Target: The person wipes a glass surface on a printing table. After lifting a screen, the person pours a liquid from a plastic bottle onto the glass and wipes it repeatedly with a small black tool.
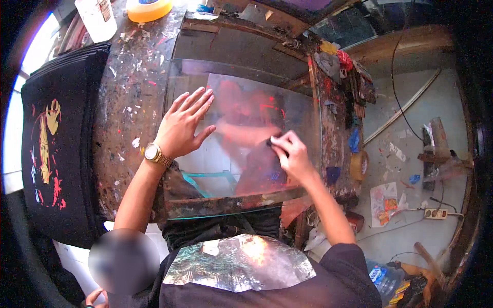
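Note:
My left hand point(186, 123), with a gold wristwatch point(153, 153) on its wrist, is spread palm down at the left part of a glass pane point(200, 154). Its fingertips reach the left edge of a translucent sheet point(227, 90) with red marks. Further right, my right hand point(290, 152) pinches a small dark piece point(269, 142) between thumb and fingers, over the pane. What the piece is cannot be told. Reflections of an arm and a dark shirt cover much of the glass, which lies in a worn wooden frame point(231, 202).
A stack of black printed fabric point(34, 134) lies left of the paint-stained table point(123, 115). Yellow tape point(149, 11) and a white cup point(96, 23) stand at the upper left. Rags point(327, 63) and a tape roll point(359, 165) are at right. Another person's hand point(96, 297) shows at lower left.

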Demonstrator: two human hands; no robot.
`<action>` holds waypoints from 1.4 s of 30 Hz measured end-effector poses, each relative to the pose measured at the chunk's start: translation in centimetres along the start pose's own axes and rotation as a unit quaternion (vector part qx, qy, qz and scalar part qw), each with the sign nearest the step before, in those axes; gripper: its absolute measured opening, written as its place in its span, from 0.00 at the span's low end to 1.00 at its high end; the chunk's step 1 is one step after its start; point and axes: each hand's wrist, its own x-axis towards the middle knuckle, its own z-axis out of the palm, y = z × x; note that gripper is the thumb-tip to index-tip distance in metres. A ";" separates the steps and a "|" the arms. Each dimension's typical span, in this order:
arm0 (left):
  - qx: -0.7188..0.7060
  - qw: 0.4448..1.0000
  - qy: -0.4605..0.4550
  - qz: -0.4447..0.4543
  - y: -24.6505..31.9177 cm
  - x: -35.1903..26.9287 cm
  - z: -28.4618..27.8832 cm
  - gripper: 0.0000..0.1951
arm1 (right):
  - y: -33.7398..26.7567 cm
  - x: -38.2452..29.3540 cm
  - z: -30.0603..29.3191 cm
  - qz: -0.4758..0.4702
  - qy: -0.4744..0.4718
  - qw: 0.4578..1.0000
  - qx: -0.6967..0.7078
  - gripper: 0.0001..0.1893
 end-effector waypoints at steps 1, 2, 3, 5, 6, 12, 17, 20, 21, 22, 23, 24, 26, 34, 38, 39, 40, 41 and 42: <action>0.000 1.000 0.007 0.006 0.1 0.2 0.0 0.35 | 0.7 2.0 0.1 -0.012 0.024 1.000 -0.013 0.14; 0.000 1.000 0.006 0.010 0.2 0.4 -0.1 0.35 | 2.2 3.7 0.8 -0.015 0.049 0.998 -0.042 0.13; 0.008 1.000 0.005 0.006 0.1 0.2 -0.2 0.35 | 2.3 6.1 1.6 0.014 0.067 0.998 -0.003 0.12; 0.015 1.000 0.002 0.005 0.1 0.0 -0.3 0.35 | 2.5 9.5 3.1 -0.009 0.119 0.993 -0.002 0.11; 0.016 1.000 0.000 0.004 -0.1 0.0 -0.2 0.35 | 2.1 9.6 3.2 -0.012 0.121 0.993 0.000 0.11; 0.009 1.000 -0.012 -0.008 0.1 -0.1 -0.2 0.36 | 3.8 8.4 0.8 0.056 0.096 0.992 -0.063 0.08; 0.012 1.000 -0.012 0.004 0.3 0.3 -0.3 0.36 | 2.4 9.8 3.9 0.004 0.127 0.992 -0.017 0.10; 0.016 1.000 -0.013 -0.001 0.0 -0.2 -0.3 0.36 | 1.7 10.7 4.2 0.002 0.107 0.994 -0.005 0.10; 0.015 1.000 -0.009 -0.005 -0.1 -0.3 -0.2 0.36 | 2.8 10.6 3.6 0.001 0.100 0.995 -0.018 0.10; 0.015 1.000 -0.008 -0.003 0.0 -0.2 -0.2 0.36 | 4.2 10.5 2.7 0.000 0.093 0.995 -0.033 0.10; 0.015 1.000 -0.008 -0.002 0.0 -0.2 -0.3 0.36 | 5.8 10.5 1.9 0.000 0.120 0.990 -0.070 0.10; 0.016 1.000 -0.007 -0.003 0.0 -0.2 -0.3 0.36 | 6.2 10.2 1.2 0.019 0.123 0.989 -0.081 0.09; 0.014 1.000 -0.005 -0.003 0.2 0.2 -0.2 0.36 | 6.8 10.5 1.2 0.035 0.126 0.987 -0.093 0.09; 0.010 1.000 -0.005 -0.002 -0.1 -0.4 -0.1 0.36 | 3.2 10.4 2.7 -0.010 0.084 0.996 -0.034 0.09; 0.009 1.000 -0.005 0.000 0.3 0.3 -0.2 0.36 | 7.0 10.5 0.6 0.039 0.136 0.988 -0.069 0.06; 0.012 1.000 -0.008 0.001 0.2 0.3 0.0 0.36 | 7.0 10.8 1.4 0.020 0.143 0.986 -0.088 0.07; 0.012 1.000 -0.008 0.000 0.2 0.1 0.1 0.36 | 6.0 11.1 2.3 0.005 0.131 0.988 -0.075 0.07; 0.013 1.000 -0.007 -0.002 0.1 0.0 0.2 0.36 | 4.9 11.2 3.1 -0.009 0.120 0.991 -0.063 0.07; 0.014 1.000 -0.005 -0.002 0.0 -0.2 0.2 0.37 | 3.8 11.1 3.2 0.000 0.100 0.994 -0.051 0.08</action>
